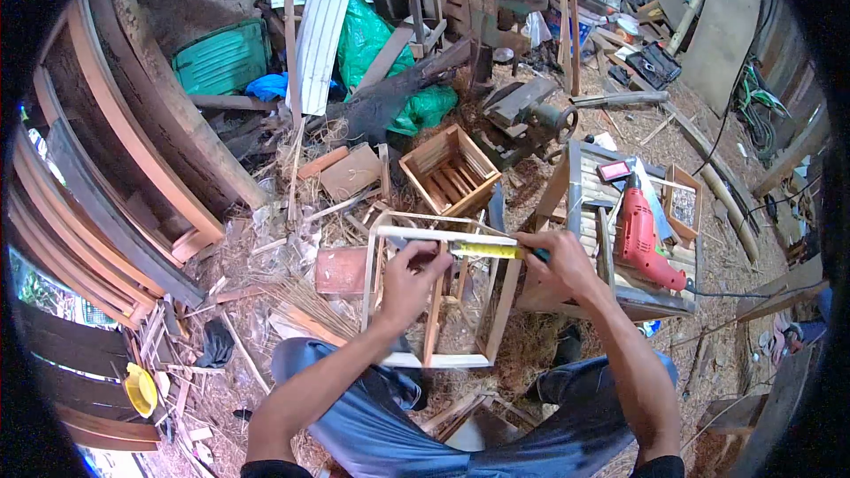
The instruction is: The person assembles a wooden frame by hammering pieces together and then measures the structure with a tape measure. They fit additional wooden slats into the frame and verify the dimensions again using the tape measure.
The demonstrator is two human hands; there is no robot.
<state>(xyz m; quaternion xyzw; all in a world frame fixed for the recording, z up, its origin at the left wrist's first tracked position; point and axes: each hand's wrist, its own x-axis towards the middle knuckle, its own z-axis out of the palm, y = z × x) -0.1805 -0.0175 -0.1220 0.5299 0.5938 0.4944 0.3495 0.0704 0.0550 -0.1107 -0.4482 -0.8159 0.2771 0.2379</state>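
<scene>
A wooden frame of pale slats [498, 314] stands between my knees. Across its top rail stretches the yellow blade of a tape measure [489, 250]. My right hand [564, 261] is closed around the tape measure's case, of which only a small teal part shows, at the frame's upper right corner. At the other end of the blade, my left hand [412, 283] has its fingertips pinched by the top rail, where the middle slat meets it. The very tip of the blade is hidden by those fingers.
A slatted wooden crate [450, 170] sits just beyond the frame. To the right, a red corded drill [646, 235] lies on a slatted stand beside a small wooden box [683, 204]. Wood boards [146, 137] lean at left. Shavings and offcuts cover the ground.
</scene>
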